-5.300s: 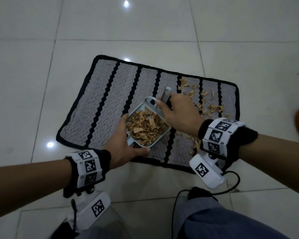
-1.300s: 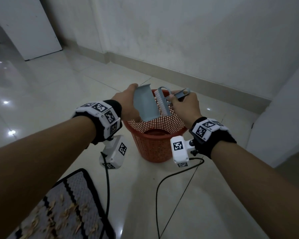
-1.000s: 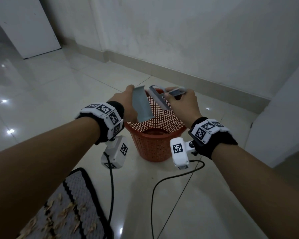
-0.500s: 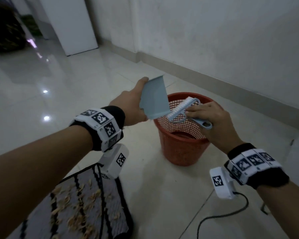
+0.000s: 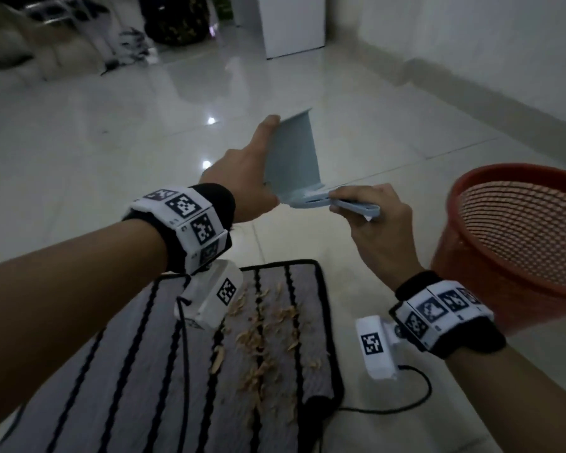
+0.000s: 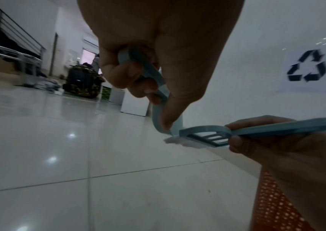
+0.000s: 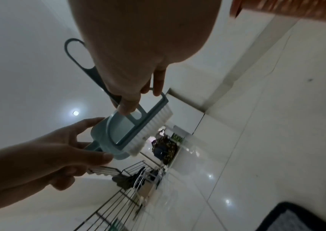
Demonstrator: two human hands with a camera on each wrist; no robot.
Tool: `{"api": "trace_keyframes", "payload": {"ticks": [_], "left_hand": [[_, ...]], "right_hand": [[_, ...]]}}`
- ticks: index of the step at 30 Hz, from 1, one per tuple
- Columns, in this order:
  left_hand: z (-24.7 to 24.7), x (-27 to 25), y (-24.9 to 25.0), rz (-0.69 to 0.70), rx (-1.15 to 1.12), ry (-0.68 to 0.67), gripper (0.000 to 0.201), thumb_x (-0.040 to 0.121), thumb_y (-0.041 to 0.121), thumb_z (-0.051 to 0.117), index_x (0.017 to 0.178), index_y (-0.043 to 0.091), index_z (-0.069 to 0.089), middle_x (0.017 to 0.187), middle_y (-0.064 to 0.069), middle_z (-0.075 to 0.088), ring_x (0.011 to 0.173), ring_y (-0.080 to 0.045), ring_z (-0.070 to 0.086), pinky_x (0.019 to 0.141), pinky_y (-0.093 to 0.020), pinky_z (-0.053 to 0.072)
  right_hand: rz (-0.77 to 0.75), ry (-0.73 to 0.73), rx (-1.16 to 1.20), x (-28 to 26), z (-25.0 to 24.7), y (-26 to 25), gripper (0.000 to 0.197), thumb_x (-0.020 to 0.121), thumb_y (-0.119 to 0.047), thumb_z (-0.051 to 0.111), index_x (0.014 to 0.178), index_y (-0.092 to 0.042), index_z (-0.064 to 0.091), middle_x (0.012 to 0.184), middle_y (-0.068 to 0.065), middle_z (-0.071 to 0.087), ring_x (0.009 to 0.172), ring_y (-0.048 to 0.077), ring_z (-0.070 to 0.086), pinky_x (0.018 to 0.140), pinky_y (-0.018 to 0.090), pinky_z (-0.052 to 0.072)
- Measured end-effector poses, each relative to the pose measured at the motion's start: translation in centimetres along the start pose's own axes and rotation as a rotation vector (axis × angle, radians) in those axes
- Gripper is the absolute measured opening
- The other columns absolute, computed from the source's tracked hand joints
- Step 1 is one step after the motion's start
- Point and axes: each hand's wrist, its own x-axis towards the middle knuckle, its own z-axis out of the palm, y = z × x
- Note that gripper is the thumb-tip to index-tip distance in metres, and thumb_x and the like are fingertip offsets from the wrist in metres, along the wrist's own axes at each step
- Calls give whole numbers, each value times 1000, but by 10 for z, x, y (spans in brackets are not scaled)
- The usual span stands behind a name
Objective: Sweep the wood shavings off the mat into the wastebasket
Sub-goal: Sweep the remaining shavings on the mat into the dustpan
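My left hand (image 5: 242, 181) grips a small pale-blue dustpan (image 5: 291, 158) by its handle, the pan turned up on edge in the air and showing no shavings. My right hand (image 5: 370, 220) holds the matching hand brush (image 5: 337, 204) by its handle, its head touching the pan's lower edge. The brush (image 7: 144, 126) has white bristles. Both hands hover above the far end of the grey striped mat (image 5: 183, 371), where loose wood shavings (image 5: 262, 335) lie scattered. The orange mesh wastebasket (image 5: 523, 237) stands on the floor to the right of my hands.
Glossy white floor tiles (image 5: 111, 158) surround the mat. A black cable (image 5: 389, 408) runs across the floor by the mat's right edge. A white cabinet (image 5: 291, 24) and dark bags (image 5: 174, 18) stand far back. A wall (image 5: 471, 44) runs behind the basket.
The pan held shavings over the mat, then was tipped above the wastebasket. Since then both hands have swung left, away from the basket, back over the mat's end, with pan and brush still held.
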Motion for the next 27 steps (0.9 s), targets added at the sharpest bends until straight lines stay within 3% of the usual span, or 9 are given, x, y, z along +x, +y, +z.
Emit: {"api": "trace_keyframes", "payload": {"ticks": [2,5,9,13,15,19,24,25,27], "left_hand": [[-4,-20,-33,-88,17,-20,105,74,29,75,147,43,2,109,-5,62,81,-29,64,72,-45,58],[-7,-57,-77,-209,9,-60,107,74,30,77,149,40,2,105,-6,62,79,-28,64,71,-43,57],[0,-117,-121,-340,-35,-160,109,77,31,78,152,35,-2,106,-1,54,85,-23,58,71,-32,45],[14,-175,-151,-408,-43,-199,111,73,32,81,150,39,1,120,-6,58,100,-27,61,85,-39,53],[24,-202,-164,-431,-91,-189,110,73,29,83,151,34,6,122,-4,53,99,-24,59,78,-32,51],[48,-262,-193,-524,-190,-242,111,73,25,84,152,31,6,114,1,49,88,-18,58,58,-11,39],[63,-325,-220,-582,-208,-362,113,70,36,84,150,42,3,121,-1,55,94,-18,62,77,-36,56],[63,-335,-225,-598,-231,-346,115,69,36,84,150,44,3,120,-1,57,94,-17,64,79,-38,56],[60,-353,-234,-647,-263,-313,117,65,40,86,149,46,4,115,1,61,89,-12,65,76,-34,56]], "right_hand": [[42,-93,49,-6,28,-3,20,80,-11,77,99,-14,76,91,-11,61,92,24,58,79,21,50],[123,-220,127,-23,63,-6,19,82,-16,76,100,-16,76,95,-7,62,98,24,58,84,29,51],[195,-466,198,-51,93,-16,10,89,-18,69,99,-17,72,99,-1,70,94,5,60,86,24,52],[306,-731,163,-72,107,-22,13,97,-20,58,106,-14,65,103,4,67,97,20,62,85,33,52],[311,-799,116,-80,109,-25,14,99,-21,54,108,-13,62,102,6,66,95,24,61,82,33,51],[264,-926,53,-105,117,-32,15,99,-26,54,110,-21,64,93,-5,62,81,10,57,66,10,40],[221,-1119,40,-128,139,-51,23,102,-18,47,121,-21,60,87,-12,58,65,-11,50,57,7,34],[202,-1128,51,-131,147,-58,25,102,-20,47,123,-20,59,94,-4,63,70,-9,53,62,8,39],[186,-1093,63,-137,165,-73,24,101,-24,50,123,-20,58,108,6,66,88,12,62,76,29,53]]}}
